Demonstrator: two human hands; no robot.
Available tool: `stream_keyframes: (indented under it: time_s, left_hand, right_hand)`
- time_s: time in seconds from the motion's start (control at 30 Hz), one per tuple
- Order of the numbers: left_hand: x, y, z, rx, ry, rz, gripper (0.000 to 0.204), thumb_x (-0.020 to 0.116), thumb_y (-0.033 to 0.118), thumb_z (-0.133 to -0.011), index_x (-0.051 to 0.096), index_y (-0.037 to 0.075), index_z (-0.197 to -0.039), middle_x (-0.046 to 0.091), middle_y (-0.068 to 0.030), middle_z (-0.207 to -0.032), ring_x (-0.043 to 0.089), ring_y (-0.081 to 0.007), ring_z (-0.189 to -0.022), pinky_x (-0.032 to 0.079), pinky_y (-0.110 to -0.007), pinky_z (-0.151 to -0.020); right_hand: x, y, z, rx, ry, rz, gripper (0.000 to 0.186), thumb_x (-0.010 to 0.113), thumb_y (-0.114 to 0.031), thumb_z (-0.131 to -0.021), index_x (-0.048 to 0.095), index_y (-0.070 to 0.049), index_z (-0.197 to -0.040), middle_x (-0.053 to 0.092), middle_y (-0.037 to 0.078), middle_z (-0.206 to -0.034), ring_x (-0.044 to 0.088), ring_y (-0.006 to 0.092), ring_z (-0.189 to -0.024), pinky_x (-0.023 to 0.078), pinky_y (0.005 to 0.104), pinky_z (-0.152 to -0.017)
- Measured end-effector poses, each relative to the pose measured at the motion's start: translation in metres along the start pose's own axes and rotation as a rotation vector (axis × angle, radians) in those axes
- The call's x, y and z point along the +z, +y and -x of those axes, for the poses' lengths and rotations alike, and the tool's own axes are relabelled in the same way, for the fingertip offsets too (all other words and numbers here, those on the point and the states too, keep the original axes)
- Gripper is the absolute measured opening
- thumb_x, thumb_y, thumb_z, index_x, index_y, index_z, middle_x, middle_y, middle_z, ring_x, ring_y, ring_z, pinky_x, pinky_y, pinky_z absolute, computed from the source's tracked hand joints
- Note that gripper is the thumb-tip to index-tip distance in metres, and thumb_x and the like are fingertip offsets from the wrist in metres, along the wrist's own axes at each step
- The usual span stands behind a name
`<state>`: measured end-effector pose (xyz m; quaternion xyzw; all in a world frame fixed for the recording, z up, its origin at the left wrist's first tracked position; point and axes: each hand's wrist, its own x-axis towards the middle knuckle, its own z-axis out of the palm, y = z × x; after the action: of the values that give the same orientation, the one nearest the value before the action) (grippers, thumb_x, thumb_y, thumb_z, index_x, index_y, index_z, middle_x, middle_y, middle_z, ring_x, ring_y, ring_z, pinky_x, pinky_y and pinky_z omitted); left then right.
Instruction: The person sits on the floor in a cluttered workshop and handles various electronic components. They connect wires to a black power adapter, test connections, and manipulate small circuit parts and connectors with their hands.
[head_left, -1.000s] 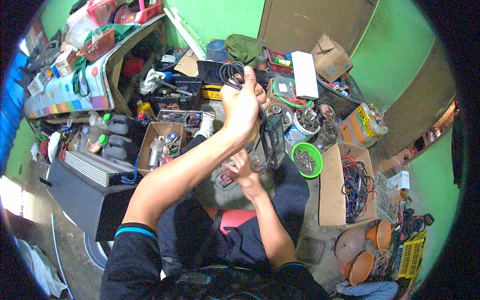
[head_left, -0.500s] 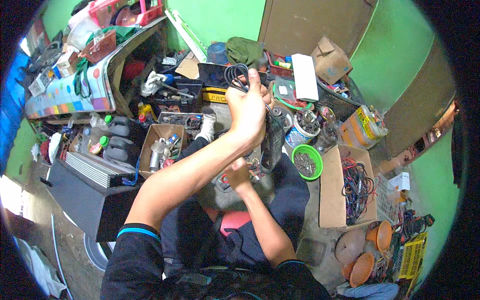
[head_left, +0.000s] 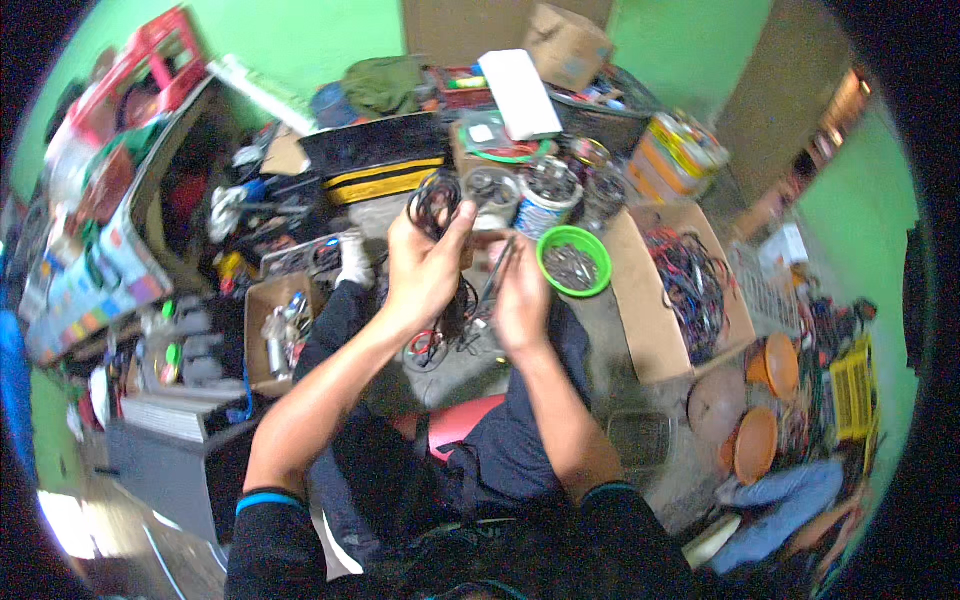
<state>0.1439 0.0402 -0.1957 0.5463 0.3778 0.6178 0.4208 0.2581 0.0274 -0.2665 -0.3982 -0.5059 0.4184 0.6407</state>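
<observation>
The left hand [head_left: 425, 265] clasps a thin black cable [head_left: 432, 205], seemingly part-coiled, loose lengths [head_left: 466, 316] toward six o'clock; the half-curled right hand [head_left: 523, 300], at three o'clock, meets a dark strand [head_left: 501, 260], grip unclear.

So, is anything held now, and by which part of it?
The left hand grips a coiled black cable just below its upper loops; blur hides whether the right hand holds anything.

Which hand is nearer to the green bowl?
The right. The right hand is just left of the green bowl; the left hand, gripping coiled black cable, is farther left.
</observation>
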Motion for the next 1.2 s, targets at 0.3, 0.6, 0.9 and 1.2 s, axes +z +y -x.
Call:
stream_keyframes:
  time_s: [0.3,0.6,0.9,1.2]
  left_hand:
    - [0.056,-0.006,-0.024,0.634,-0.417,-0.759,0.03,0.061,0.014,-0.085,0.05,-0.005,-0.106,0.048,-0.0197,-0.097,0.049,-0.0328,-0.09,0.04,-0.041,-0.083]
    - [0.121,-0.033,-0.065,-0.291,-0.918,0.223,0.046,0.054,0.035,-0.094,0.049,0.004,-0.127,0.056,-0.0042,-0.119,0.05,-0.015,-0.112,0.04,-0.031,-0.095]
    - [-0.008,-0.081,-0.064,-0.163,-0.295,-0.123,0.023,0.058,0.018,-0.092,0.061,0.001,-0.108,0.067,-0.0065,-0.096,0.064,-0.0136,-0.085,0.052,-0.025,-0.07]
    - [-0.141,-0.155,0.025,-0.478,0.147,-0.081,0.013,0.056,0.013,-0.092,0.062,0.003,-0.097,0.063,-0.0029,-0.081,0.058,-0.0093,-0.068,0.047,-0.023,-0.058]
  right_hand:
    - [-0.046,-0.021,0.023,-0.005,-0.139,-0.242,0.04,0.047,-0.025,-0.098,0.048,0.002,-0.127,0.056,0.008,-0.119,0.05,0.0158,-0.111,0.037,0.0298,-0.099]
    - [-0.141,-0.062,-0.023,0.121,0.034,0.148,0.019,0.053,-0.025,-0.095,0.056,-0.007,-0.09,0.052,-0.003,-0.065,0.049,0.0062,-0.051,0.041,0.0216,-0.046]
    - [-0.357,-0.057,-0.153,-0.248,0.105,1.225,0.025,0.051,-0.017,-0.091,0.056,0.005,-0.103,0.063,0.016,-0.08,0.062,0.0278,-0.07,0.048,0.0383,-0.065]
    - [-0.499,0.039,-0.16,0.456,-0.057,1.979,0.039,0.065,-0.016,-0.078,0.057,0.006,-0.109,0.061,0.032,-0.098,0.061,0.0424,-0.095,0.047,0.0451,-0.085]
